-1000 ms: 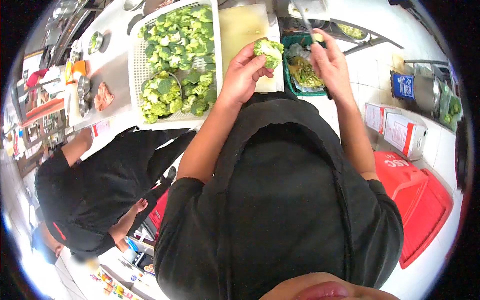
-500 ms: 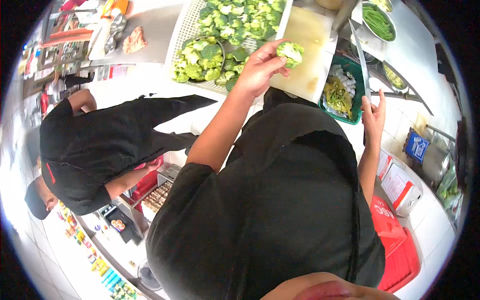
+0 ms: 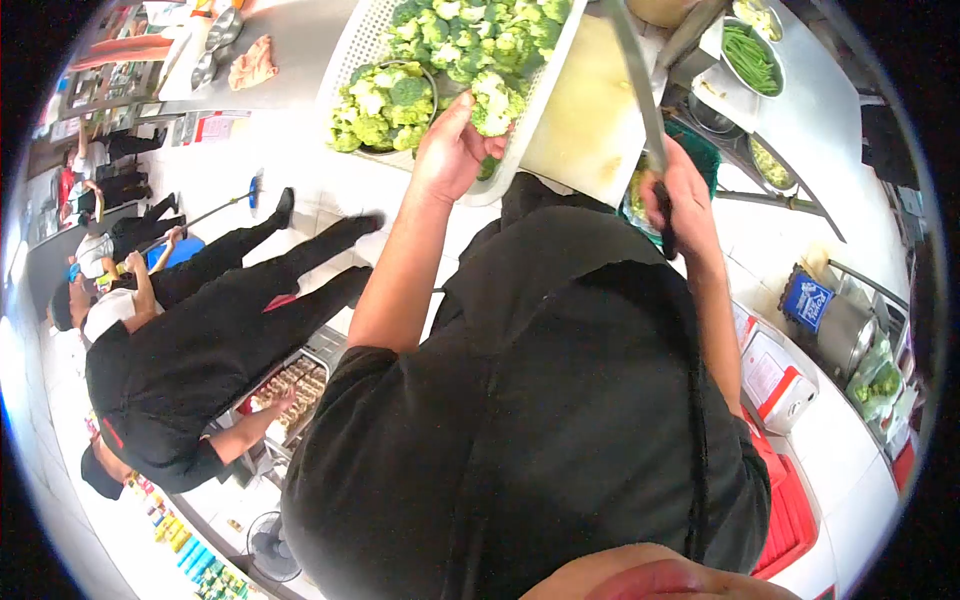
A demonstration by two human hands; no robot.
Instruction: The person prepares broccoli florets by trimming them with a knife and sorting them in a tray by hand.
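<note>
My left hand (image 3: 452, 150) holds a broccoli piece (image 3: 494, 104) between thumb and fingers, over the near edge of a white perforated tray (image 3: 512, 165). Cut broccoli (image 3: 470, 35) fills much of the tray. A round metal bowl (image 3: 434, 92) heaped with florets stands in it at the left. My right hand (image 3: 686, 200) is wrapped round the black handle of a long knife (image 3: 640, 85), its blade pointing up and away over the right edge of the cutting board (image 3: 585, 110).
A green basket (image 3: 700, 150) is partly hidden behind my right hand. Green beans (image 3: 750, 58) fill a bowl at the upper right. A co-worker in black (image 3: 190, 370) bends over trays at the left; other people (image 3: 100, 240) stand farther back.
My left hand has moved left with the broccoli piece, from the board to the tray. My right hand has moved left with the knife, towards the board. More people show at the left.
</note>
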